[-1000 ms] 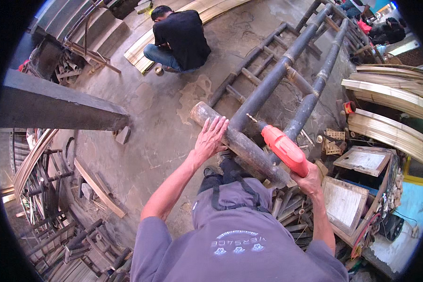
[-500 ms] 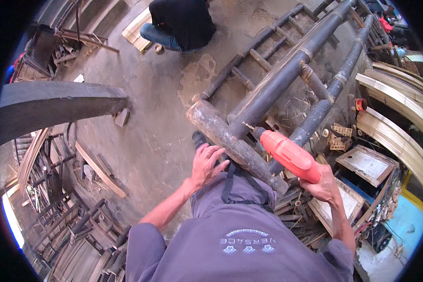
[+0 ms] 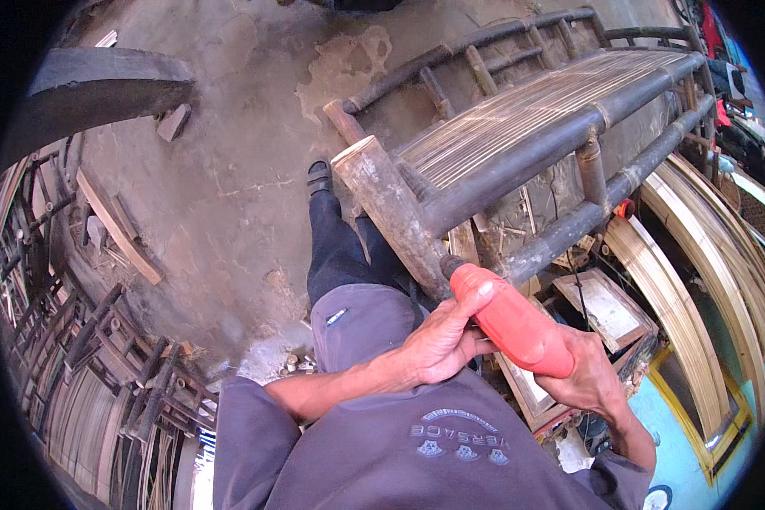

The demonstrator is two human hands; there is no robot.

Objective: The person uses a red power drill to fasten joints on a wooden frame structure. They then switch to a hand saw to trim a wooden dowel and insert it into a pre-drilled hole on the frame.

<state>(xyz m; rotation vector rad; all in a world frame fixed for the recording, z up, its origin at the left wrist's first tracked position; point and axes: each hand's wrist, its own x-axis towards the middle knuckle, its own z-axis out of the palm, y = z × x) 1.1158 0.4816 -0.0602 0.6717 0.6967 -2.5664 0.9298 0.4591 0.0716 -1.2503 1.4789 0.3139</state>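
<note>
Now R hand (image 3: 588,374) is clamped on red drill (image 3: 518,321), long axis toward approx. 10-11 o'clock, at bamboo post (image 3: 391,208). L hand (image 3: 446,342), nearer drill's front, lays thumb there; other fingers, cannot tell.

Wearer's clothing recorded. Shirt (image 3: 357,442): dull purple-grey, loose. On the shirt's chest, a pale print (image 3: 463,438): arched band, lettering, three crest-like badges in a row. Near the shirt's hem, a small pale-and-dark mark (image 3: 337,317). Left sleeve (image 3: 255,446) and right sleeve (image 3: 625,467) matched the shirt; left hand (image 3: 450,340) and right hand (image 3: 582,370) were bare. Below the shirt: dark trousers (image 3: 336,246), then a dark strapped sandal (image 3: 319,178).
</note>
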